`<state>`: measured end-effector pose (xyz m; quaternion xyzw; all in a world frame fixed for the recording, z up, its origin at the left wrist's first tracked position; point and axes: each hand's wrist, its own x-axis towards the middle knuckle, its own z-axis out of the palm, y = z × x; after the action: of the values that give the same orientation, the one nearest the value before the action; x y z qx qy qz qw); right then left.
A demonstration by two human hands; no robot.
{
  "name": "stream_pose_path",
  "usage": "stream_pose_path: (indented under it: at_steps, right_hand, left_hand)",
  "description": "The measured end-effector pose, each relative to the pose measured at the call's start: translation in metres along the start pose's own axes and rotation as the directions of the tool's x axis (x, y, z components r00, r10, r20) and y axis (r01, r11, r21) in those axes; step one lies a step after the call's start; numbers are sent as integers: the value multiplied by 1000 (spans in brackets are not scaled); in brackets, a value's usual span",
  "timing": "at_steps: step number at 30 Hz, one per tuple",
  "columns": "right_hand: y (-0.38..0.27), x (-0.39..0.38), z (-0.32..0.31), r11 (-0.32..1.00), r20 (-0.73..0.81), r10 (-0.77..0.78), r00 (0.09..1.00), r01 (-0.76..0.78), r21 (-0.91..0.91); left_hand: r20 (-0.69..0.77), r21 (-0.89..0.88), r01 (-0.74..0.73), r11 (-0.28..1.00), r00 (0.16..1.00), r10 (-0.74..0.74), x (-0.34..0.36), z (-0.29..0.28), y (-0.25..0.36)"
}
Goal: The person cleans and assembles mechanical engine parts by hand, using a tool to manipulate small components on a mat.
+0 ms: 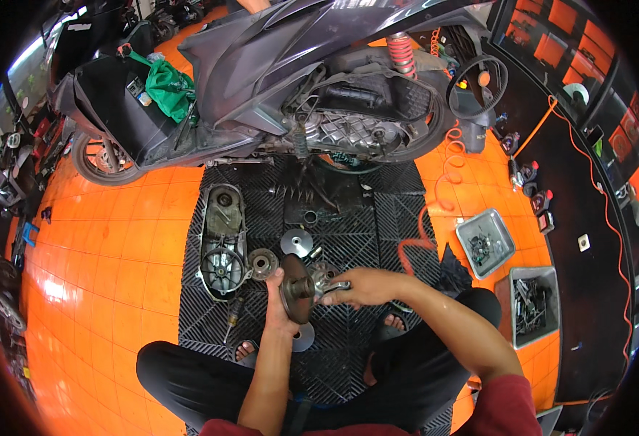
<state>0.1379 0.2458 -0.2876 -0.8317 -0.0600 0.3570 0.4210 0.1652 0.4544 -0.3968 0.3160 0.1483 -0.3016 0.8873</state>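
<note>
My left hand (278, 308) grips a round metal pulley (297, 289) of the scooter's belt drive, its disc turned on edge. My right hand (366, 288) is closed around a silver gun-shaped air tool (329, 282) right beside the pulley; its exact kind is partly hidden by the fingers. Beyond the hands lie a shiny metal disc (297, 243) and a round hub-like part (263, 264). Another disc (303, 338) shows below the pulley. A long crankcase cover (223, 240) rests on the black mat to the left.
A dark scooter (261, 102) stands across the far side, its drive housing (363, 123) exposed. An orange coiled hose (446, 163) reaches toward my right hand. Two grey trays, one of small parts (486, 243), one of tools (534, 309), sit right. A screwdriver (233, 317) lies left.
</note>
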Motion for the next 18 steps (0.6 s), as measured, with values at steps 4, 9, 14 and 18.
stream_pose_path:
  at_steps: [4, 9, 14, 18]
  right_hand:
    - [2, 10, -3, 981, -503, -122, 856, 183, 72]
    - [20, 9, -2, 974, -657, -207, 725, 87, -210]
    - [6, -9, -13, 982, -445, -191, 875, 163, -100]
    - [5, -8, -6, 970, -538, -238, 809, 171, -172]
  left_hand:
    - [123, -26, 32, 999, 992, -29, -5, 4, -8]
    - [250, -79, 130, 988, 962, -106, -12, 28, -20]
    - [203, -152, 187, 971, 967, -154, -14, 26, -22]
    - [200, -152, 146, 978, 973, -114, -16, 27, -14]
